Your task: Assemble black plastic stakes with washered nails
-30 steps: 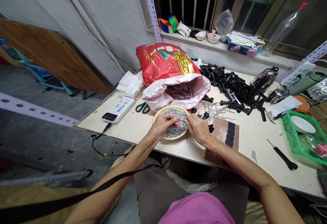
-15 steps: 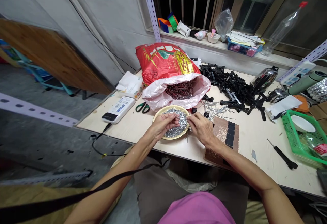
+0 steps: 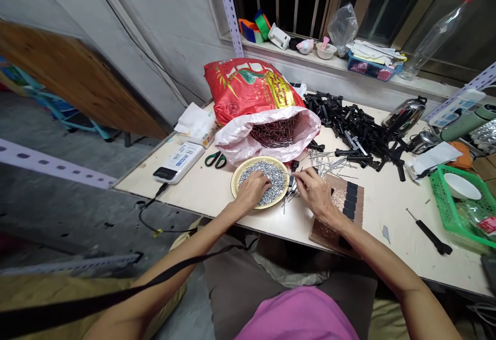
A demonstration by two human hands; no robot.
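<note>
Small silvery metal pieces (image 3: 276,179) fill a yellow bowl (image 3: 233,187) on the near tabletop (image 3: 217,195); the left hand (image 3: 253,187) dips in, its grip impossible to tell. At right, the right hand (image 3: 313,190) pinches a thin rod (image 3: 287,173). Farther lies a red bag (image 3: 248,89).

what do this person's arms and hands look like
The left hand and right hand are ungloved, and no sleeves or watch show on the left arm or right arm. A black strap crosses the left one; the top is pink.
</note>
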